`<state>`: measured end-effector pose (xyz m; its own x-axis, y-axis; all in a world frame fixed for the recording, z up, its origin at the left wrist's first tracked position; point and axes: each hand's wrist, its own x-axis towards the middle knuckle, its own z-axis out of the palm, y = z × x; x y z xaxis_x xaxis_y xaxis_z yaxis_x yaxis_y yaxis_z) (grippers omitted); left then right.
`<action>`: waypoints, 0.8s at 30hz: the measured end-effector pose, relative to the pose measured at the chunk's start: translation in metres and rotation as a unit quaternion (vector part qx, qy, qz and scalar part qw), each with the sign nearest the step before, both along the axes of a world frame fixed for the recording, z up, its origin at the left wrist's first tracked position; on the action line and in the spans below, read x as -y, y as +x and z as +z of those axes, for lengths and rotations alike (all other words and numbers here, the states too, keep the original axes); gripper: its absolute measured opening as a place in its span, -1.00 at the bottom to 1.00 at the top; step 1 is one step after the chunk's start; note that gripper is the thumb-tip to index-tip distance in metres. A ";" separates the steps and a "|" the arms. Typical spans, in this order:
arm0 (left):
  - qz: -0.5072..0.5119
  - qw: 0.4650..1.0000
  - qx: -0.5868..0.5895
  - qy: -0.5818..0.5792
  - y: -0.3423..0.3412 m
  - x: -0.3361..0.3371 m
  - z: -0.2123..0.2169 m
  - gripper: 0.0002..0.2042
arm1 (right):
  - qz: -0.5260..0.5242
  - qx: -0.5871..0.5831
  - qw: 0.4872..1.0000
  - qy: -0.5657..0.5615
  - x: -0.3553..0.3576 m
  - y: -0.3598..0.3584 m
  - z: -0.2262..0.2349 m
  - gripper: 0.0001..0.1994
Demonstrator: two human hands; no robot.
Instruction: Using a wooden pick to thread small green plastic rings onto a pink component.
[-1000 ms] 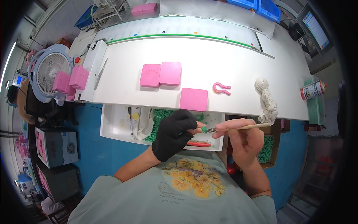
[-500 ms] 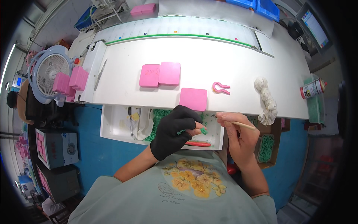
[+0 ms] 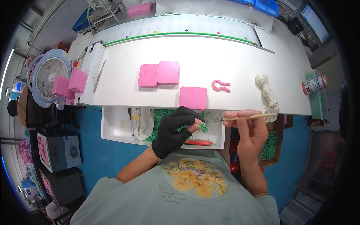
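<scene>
My left hand (image 3: 171, 129), in a black glove with bare fingertips, pinches a small green piece (image 3: 203, 127) above an open white drawer (image 3: 112, 132). Bare and to its right, my right hand (image 3: 250, 129) grips a slim wooden-handled tool (image 3: 265, 116). Its metal tip points left toward the green piece, with a gap between them; the tip's exact kind is too small to tell. Inside the drawer, a heap of green loop-like pieces (image 3: 159, 115) is partly covered by my left hand. A red-handled tool (image 3: 198, 143) lies at the drawer's front.
Pink blocks (image 3: 192, 98) and a pink U-shaped piece (image 3: 221, 86) lie on the white table (image 3: 123, 80). White yarn (image 3: 267, 93) hangs toward its front edge. A fan (image 3: 50, 77) stands left; a spray can (image 3: 315, 84) is at right. A box (image 3: 269, 146) below holds green pieces.
My right hand has shifted right, and the wooden tool now lies nearly level with its metal tip in sight. The green piece shows more between my left fingertips, which stay nearly in place.
</scene>
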<state>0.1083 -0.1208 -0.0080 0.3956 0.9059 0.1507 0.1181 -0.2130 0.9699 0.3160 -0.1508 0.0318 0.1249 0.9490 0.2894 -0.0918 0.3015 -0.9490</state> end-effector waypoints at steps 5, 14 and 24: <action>0.013 1.000 -0.002 0.011 0.000 0.000 -0.003 -0.91 | 0.010 0.107 0.984 0.139 0.001 -0.005 -0.005 -0.85; 0.026 0.998 -0.035 0.053 0.001 0.000 -0.001 -0.91 | 0.008 0.201 0.963 0.181 -0.001 -0.007 -0.001 -0.81; 0.031 0.997 -0.029 0.062 0.001 0.001 0.000 -0.91 | 0.008 0.224 0.955 0.196 -0.001 -0.009 0.000 -0.80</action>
